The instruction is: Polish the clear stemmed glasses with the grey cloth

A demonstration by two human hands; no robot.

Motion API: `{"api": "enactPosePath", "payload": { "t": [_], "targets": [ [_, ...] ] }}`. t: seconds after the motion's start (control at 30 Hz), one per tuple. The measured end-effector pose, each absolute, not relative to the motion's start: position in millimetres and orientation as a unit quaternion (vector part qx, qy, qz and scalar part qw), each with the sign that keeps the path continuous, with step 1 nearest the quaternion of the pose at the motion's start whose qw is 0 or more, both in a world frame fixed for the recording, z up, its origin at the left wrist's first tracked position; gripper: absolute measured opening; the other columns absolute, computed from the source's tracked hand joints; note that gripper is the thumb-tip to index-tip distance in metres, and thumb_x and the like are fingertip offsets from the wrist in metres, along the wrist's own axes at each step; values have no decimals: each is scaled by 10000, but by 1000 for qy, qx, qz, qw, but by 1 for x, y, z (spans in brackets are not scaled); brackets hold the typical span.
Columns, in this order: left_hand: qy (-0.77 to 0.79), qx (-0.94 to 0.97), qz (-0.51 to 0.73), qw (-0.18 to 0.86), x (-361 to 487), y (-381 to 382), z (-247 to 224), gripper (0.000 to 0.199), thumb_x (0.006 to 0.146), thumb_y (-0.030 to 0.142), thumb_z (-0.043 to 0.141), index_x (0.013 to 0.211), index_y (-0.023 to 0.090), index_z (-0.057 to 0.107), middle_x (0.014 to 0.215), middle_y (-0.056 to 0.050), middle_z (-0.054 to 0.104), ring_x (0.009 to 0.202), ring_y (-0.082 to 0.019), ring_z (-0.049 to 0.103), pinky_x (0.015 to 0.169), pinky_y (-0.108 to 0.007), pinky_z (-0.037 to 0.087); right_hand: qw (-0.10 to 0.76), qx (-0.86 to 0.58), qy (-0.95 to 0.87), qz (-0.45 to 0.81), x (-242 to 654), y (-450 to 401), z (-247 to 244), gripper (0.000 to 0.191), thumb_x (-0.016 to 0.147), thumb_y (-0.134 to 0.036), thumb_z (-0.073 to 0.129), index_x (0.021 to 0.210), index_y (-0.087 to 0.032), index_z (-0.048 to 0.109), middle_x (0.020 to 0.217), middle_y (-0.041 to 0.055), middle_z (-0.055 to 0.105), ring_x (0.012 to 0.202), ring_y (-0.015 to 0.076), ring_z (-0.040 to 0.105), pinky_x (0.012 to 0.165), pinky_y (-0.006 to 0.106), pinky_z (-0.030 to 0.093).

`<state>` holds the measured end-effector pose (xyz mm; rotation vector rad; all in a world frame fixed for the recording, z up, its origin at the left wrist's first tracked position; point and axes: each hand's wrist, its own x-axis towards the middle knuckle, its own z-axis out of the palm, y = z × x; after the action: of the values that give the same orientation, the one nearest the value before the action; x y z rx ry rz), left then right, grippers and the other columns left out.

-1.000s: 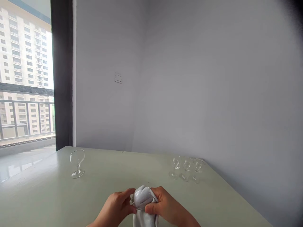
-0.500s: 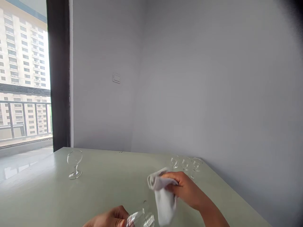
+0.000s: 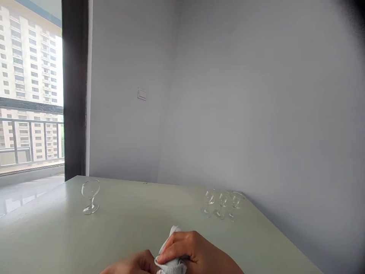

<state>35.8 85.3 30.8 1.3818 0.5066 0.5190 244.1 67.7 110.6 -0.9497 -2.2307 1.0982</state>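
At the bottom edge, my right hand is closed on a white cloth, which bunches between both hands. My left hand is just left of it, fingers curled beside the cloth; what it grips is mostly hidden, with only a small glassy bit showing under the cloth. One clear stemmed glass stands upright at the left of the table. Three more clear stemmed glasses stand upright in a row at the back right: one at the left, one in the middle and one at the right.
The pale green table reaches back to grey walls. A light switch is on the wall. At the left are a dark frame and a balcony railing outside.
My right hand has moved down and left with the cloth, onto the glass in my left hand, which the cloth and hands now cover. The three right glasses show fully.
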Motion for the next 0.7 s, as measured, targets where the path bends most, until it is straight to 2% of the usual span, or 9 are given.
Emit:
{"api": "enactPosePath", "payload": {
  "t": [0.17,0.3,0.37,0.43,0.57,0.7],
  "targets": [
    [299,659,279,631,42,82,38,558,598,711,597,629,154,575,466,52,349,419,-63,257,402,-224,154,322,-280,-784,451,247,94,96,286,736,-114,539,926,-241,712,859,7,648,787,148,577,672,240,409],
    [363,680,318,552,52,86,28,615,556,774,541,627,164,561,466,44,381,419,-90,347,391,-213,221,362,-302,-695,543,249,113,79,191,699,-156,627,868,-176,715,798,9,630,703,135,551,598,224,373],
    [397,688,350,497,55,89,23,600,583,767,526,616,168,549,486,39,398,435,-101,373,415,-215,262,398,-291,-637,593,246,120,67,169,688,-179,656,845,-142,707,723,13,627,641,130,542,578,225,371],
    [424,698,386,429,56,90,21,539,647,708,539,643,171,573,507,43,399,465,-107,375,459,-218,289,455,-267,-552,646,238,124,56,156,705,-249,663,790,-122,692,634,12,609,572,125,529,552,228,376],
    [500,668,459,305,55,91,16,348,722,514,609,906,219,628,555,52,434,532,-129,403,517,-211,313,538,-221,-363,728,210,120,39,293,767,-409,578,675,-139,643,620,36,610,570,150,546,525,240,407],
    [539,621,497,278,55,91,5,256,796,429,517,974,251,562,586,38,531,543,-156,496,551,-222,381,528,-220,-312,759,180,103,21,329,751,-472,584,808,-154,649,704,47,635,571,151,548,461,227,390]
  ]
}}
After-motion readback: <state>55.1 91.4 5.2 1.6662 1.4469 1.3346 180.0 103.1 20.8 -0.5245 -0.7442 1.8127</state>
